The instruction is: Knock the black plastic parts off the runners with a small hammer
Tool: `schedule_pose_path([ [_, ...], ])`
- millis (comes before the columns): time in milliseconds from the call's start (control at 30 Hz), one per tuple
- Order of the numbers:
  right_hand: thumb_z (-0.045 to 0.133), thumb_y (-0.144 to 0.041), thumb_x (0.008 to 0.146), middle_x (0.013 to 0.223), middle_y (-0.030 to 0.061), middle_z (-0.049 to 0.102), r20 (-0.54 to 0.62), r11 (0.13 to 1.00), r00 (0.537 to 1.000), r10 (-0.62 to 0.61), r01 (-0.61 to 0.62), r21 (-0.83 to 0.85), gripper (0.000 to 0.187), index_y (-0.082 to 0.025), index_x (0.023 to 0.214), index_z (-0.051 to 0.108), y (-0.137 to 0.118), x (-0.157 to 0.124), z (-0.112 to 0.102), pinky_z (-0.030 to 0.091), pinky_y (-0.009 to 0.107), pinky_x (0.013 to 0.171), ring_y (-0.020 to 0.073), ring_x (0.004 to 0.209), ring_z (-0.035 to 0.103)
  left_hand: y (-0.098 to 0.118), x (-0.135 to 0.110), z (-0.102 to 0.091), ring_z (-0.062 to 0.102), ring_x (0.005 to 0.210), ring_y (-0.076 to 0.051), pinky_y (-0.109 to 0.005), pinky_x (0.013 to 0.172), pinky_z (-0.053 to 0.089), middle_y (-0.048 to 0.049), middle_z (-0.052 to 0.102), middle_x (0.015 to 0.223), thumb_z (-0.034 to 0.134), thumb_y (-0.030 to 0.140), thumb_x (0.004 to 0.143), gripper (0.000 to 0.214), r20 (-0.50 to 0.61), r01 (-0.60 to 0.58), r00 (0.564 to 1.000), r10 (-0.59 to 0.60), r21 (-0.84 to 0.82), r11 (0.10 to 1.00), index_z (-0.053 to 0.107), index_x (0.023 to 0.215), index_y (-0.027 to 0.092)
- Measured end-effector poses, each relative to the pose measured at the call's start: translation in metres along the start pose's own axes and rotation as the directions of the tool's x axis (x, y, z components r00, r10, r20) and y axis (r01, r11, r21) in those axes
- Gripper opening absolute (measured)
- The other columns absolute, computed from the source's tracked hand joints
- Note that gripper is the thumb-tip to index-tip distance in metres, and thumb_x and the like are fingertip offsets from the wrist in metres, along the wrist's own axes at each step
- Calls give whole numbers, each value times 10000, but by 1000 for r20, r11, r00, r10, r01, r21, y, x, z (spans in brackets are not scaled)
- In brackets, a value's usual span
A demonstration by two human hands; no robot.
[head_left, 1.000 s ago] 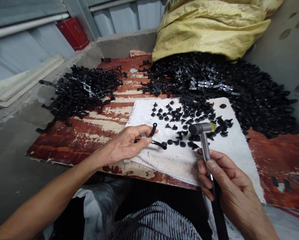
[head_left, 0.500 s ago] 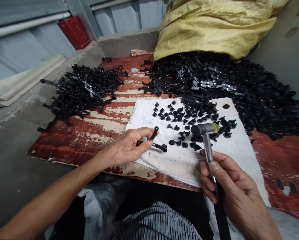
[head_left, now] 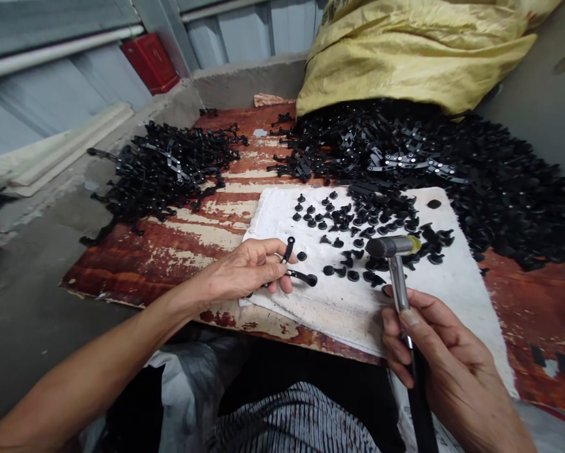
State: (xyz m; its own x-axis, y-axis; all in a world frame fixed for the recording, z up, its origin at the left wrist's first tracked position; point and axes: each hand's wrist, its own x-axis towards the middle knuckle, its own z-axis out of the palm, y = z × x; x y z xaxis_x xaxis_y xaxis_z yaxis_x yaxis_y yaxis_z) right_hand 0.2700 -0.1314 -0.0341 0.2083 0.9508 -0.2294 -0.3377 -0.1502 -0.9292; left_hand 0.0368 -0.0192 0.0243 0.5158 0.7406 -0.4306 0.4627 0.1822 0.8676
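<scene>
My left hand (head_left: 245,270) pinches a black jointed link piece (head_left: 304,277) between thumb and fingers, over the left part of a white cloth (head_left: 320,318). Two arms of the piece stick out to the right, each with a rounded end. Just beside it on the cloth lies a small black disc-headed part (head_left: 302,256). My right hand (head_left: 447,352) is closed around a hammer (head_left: 399,283) held upright, its head dark at one end and yellow at the other. A small black part (head_left: 387,290) shows at the right fingertips. Several more disc-headed parts (head_left: 353,275) lie scattered beyond the hammer.
A heap of black link pieces (head_left: 169,157) lies on the left of the worn red-brown board (head_left: 207,223). A larger black heap (head_left: 509,189) spills from a yellow sack (head_left: 414,63) at the back right. A low concrete ledge (head_left: 249,82) and red box (head_left: 150,61) stand behind.
My left hand has drawn slightly left over the cloth with the link piece, and a disc-headed part now shows beside it. The right hand keeps the hammer upright. The view has shifted a little.
</scene>
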Motion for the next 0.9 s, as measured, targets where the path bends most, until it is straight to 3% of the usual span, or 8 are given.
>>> schedule_pose_path([
  [267,796,-449,766,640,-7,600,-15,999,1000,-16,15,-28,267,-275,940,692,0,-1,1,380,178,283,100,419,447,0,0,3,434,471,-48,-185,447,312,26,571,617,545,374,880,282,20,27,999,-28,76,997,504,691,167],
  [500,782,-434,788,645,-13,592,5,1000,1000,-30,30,-8,239,-269,941,700,1,-1,-1,388,167,288,92,423,453,-2,2,1,444,441,-39,-176,423,325,20,594,622,604,390,843,267,81,77,994,-71,-76,994,523,738,158],
  [900,744,-403,842,678,-19,596,34,1000,999,-30,30,5,207,-278,1000,695,5,0,-4,412,156,307,87,447,463,-3,10,-5,393,378,-23,-156,354,242,32,565,577,660,401,815,288,127,103,988,-91,-92,990,544,745,146],
])
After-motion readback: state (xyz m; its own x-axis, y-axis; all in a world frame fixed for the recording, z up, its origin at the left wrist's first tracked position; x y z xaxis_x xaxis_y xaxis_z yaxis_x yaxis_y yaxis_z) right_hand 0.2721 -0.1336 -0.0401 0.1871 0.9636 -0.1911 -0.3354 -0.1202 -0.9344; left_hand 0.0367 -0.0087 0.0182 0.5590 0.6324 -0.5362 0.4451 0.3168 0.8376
